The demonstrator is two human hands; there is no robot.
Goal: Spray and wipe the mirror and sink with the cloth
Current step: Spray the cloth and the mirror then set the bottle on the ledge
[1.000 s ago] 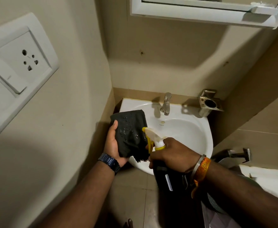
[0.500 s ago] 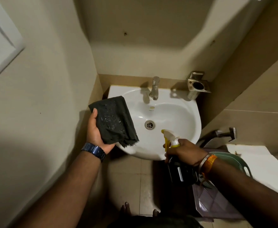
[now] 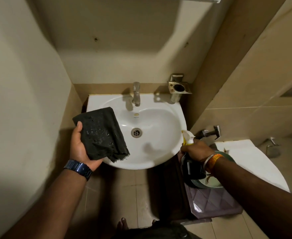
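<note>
Now drawn apart: spray bottle (image 3: 191, 157) pulled back from the cloth (image 3: 102, 133) to the right rim of the sink (image 3: 160, 121), droplets beaded on the cloth. Reads as spraying done, wiping next. Left hand (image 3: 82, 149) grasping the cloth, thumb on top, fabric spilling past the fingers over the basin. Right hand (image 3: 196, 150) clenched round the bottle neck, nozzle above the fingers.

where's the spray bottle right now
In the head view the spray bottle is in the right hand, low on the right, just off the sink rim's right edge, its nozzle angled toward the basin, above a green bucket.
</note>
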